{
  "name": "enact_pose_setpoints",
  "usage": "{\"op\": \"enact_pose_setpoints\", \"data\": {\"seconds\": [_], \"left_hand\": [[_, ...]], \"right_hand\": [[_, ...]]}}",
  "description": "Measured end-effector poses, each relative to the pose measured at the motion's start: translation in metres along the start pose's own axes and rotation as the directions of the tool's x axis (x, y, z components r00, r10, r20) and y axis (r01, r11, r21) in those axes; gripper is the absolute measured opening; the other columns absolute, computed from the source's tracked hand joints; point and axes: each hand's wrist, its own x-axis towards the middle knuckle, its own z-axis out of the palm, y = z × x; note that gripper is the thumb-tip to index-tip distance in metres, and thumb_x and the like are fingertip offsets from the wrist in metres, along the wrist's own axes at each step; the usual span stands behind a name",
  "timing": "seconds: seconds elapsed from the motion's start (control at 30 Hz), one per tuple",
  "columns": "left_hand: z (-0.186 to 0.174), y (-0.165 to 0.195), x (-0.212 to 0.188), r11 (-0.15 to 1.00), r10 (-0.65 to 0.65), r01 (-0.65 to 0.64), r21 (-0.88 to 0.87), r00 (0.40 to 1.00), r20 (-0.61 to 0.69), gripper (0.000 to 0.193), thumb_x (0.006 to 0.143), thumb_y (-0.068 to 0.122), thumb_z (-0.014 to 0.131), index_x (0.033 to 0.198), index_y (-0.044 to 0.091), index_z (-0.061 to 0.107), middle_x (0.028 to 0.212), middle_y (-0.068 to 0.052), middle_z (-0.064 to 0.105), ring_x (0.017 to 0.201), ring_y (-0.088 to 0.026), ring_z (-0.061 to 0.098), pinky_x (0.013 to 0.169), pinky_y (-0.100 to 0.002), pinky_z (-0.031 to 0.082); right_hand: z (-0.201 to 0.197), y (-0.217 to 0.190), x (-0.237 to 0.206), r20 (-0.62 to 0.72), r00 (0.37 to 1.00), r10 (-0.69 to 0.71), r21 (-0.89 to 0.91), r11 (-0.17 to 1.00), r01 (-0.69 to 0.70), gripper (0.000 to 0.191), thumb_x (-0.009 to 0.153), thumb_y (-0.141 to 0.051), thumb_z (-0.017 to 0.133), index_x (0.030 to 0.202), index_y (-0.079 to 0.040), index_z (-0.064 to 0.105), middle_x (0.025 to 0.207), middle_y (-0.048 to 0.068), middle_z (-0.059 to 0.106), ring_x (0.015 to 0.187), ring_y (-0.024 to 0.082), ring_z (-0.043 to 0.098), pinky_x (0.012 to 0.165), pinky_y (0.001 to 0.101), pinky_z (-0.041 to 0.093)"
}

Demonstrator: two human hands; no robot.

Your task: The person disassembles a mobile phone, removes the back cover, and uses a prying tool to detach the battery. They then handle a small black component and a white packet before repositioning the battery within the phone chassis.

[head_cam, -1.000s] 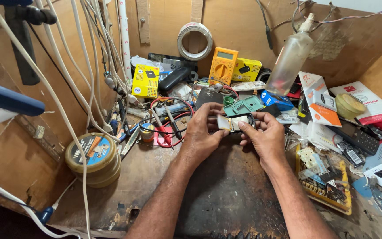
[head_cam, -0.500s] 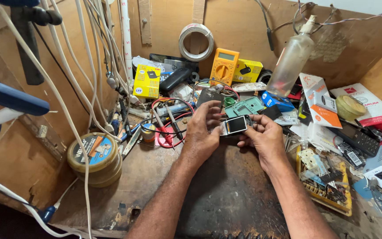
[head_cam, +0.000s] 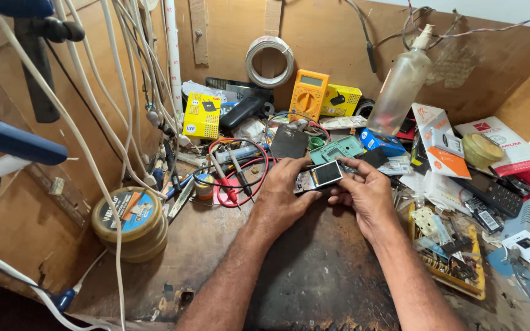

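Both my hands hold a small opened mobile phone [head_cam: 319, 176] with a dark screen, over the middle of a worn, dark workbench [head_cam: 314, 276]. My left hand [head_cam: 282, 196] grips its left end with thumb on top. My right hand [head_cam: 366, 191] holds its right end, fingers curled around it. The phone lies flat, screen facing up. Red and black meter probes [head_cam: 233, 178] lie just left of my left hand.
A yellow multimeter [head_cam: 308, 93], a clear spray bottle [head_cam: 402, 83], a tape roll [head_cam: 269, 61] and boxes crowd the back. A round tin [head_cam: 129, 217] stands at left under hanging white cables [head_cam: 102, 110]. A yellow parts tray [head_cam: 449, 251] and remotes lie at right.
The phone has been turned in my hands so its dark screen faces up; both hands shifted slightly while keeping hold of it.
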Motion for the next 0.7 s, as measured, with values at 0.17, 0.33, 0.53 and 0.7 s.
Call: {"op": "enact_pose_setpoints", "data": {"seconds": [0.17, 0.33, 0.53, 0.7], "left_hand": [[0.0036, -0.0051, -0.0019, 0.997, 0.072, -0.072, 0.007, 0.996, -0.044, 0.057, 0.072, 0.010, 0.087, 0.124, 0.000, 0.065, 0.119, -0.016, 0.067, 0.112, -0.033, 0.066, 0.099, -0.040, 0.054], [0.0034, -0.0042, -0.0012, 0.998, 0.065, -0.064, 0.028, 0.997, -0.051, 0.057, 0.072, 0.010, 0.087, 0.124, 0.000, 0.065, 0.117, -0.016, 0.066, 0.111, -0.033, 0.066, 0.097, -0.041, 0.054], [0.0024, -0.0024, -0.0011, 0.999, 0.046, -0.045, 0.025, 0.998, -0.046, 0.058, 0.073, 0.011, 0.086, 0.126, 0.000, 0.064, 0.115, -0.016, 0.066, 0.108, -0.033, 0.067, 0.095, -0.041, 0.055], [0.0022, -0.0029, -0.0013, 0.998, 0.050, -0.048, 0.032, 0.997, -0.052, 0.059, 0.074, 0.013, 0.087, 0.127, 0.000, 0.065, 0.114, -0.016, 0.066, 0.107, -0.034, 0.067, 0.094, -0.042, 0.055]], "right_hand": [[0.0031, -0.0021, -0.0026, -0.014, 1.000, 0.008, 0.032, 0.999, -0.008, 0.034, 0.102, -0.017, 0.059, 0.130, 0.003, 0.066, 0.087, 0.007, 0.070, 0.066, 0.013, 0.066, 0.057, 0.0310, 0.060], [0.0036, -0.0069, -0.0051, -0.015, 1.000, 0.018, 0.054, 0.998, -0.017, 0.036, 0.106, -0.022, 0.052, 0.131, 0.000, 0.064, 0.091, 0.008, 0.069, 0.069, 0.014, 0.066, 0.060, 0.0323, 0.060], [0.0040, -0.0090, -0.0035, 0.033, 0.999, 0.007, 0.074, 0.997, -0.009, 0.036, 0.101, -0.011, 0.060, 0.135, 0.003, 0.063, 0.095, 0.009, 0.071, 0.074, 0.014, 0.068, 0.066, 0.0323, 0.061], [0.0005, -0.0098, -0.0032, 0.095, 0.995, -0.017, 0.123, 0.992, 0.005, 0.041, 0.096, -0.003, 0.062, 0.136, 0.003, 0.060, 0.092, 0.012, 0.073, 0.077, 0.016, 0.071, 0.071, 0.0314, 0.063]]}}
